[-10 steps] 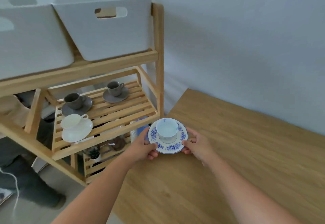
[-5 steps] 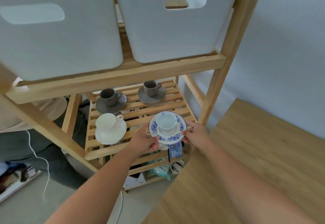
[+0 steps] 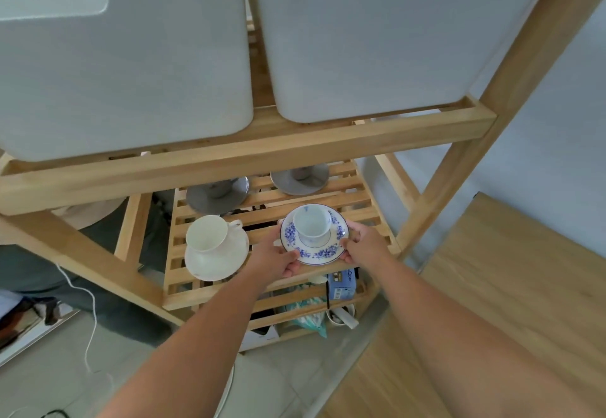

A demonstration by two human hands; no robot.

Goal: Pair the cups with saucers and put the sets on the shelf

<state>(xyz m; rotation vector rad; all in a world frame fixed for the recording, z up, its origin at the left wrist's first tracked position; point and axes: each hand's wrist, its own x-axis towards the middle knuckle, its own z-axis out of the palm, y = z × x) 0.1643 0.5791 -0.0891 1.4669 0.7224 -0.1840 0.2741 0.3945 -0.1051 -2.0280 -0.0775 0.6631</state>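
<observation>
Glossy cream cup (image 3: 207, 233) on its round scalloped cream saucer (image 3: 214, 262) sits left on the slatted wood shelf (image 3: 367, 211). Left hand (image 3: 274, 257) fingers clamped on left rim of the blue-floral saucer (image 3: 314, 235); white porcelain cup (image 3: 311, 225) upright in its centre. Right hand (image 3: 364, 243) fingers pinch the right rim. Set is over the shelf's right front; contact with slats unclear. Smooth wood counter (image 3: 511, 286) far right.
</observation>
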